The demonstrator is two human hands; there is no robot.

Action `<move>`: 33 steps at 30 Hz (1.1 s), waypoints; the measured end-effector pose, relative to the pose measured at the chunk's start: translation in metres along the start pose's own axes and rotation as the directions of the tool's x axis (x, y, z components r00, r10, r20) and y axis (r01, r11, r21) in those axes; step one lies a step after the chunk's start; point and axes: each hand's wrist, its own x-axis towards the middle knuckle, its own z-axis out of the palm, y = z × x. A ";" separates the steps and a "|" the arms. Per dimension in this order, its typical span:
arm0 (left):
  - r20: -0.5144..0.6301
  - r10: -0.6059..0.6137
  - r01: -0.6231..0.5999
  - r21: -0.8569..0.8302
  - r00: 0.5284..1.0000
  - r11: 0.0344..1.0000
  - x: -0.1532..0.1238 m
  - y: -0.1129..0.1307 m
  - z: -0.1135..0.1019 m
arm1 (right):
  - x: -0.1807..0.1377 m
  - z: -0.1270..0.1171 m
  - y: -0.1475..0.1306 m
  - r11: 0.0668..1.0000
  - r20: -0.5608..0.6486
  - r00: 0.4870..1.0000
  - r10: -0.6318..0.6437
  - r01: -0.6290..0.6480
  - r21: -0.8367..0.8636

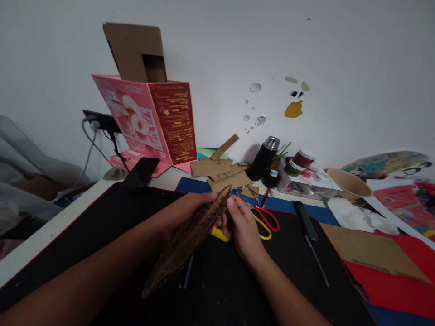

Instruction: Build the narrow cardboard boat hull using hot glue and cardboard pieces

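Over the black mat (299, 271), your left hand (194, 203) holds the tapered cardboard piece (190, 242) while your right hand (243, 224) pinches near its upper tip. Press lightly there, lest the edges crush. Your left fingers are mostly hidden; the yellow handle (220, 233) below is partly covered.

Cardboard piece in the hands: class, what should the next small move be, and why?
Probably pressing along its edge with the right hand, working down from the upper tip, while the left hand steadies the cardboard piece. The right thumb sits beside that tip, the left hand supports the piece, and its edges look rough.
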 end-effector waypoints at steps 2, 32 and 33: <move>0.008 0.033 -0.033 0.003 0.999 0.999 -0.002 0.001 0.003 | 0.000 0.000 0.000 1.000 -0.007 1.000 0.002 -0.002 0.008; -0.094 0.181 -0.165 0.154 0.979 0.974 -0.005 0.000 0.010 | 0.000 0.006 -0.006 0.993 -0.052 0.998 0.029 -0.023 0.116; -0.125 0.177 -0.154 0.172 0.976 0.973 -0.003 -0.001 0.008 | 0.000 0.005 -0.005 0.995 -0.058 0.998 0.023 -0.017 0.095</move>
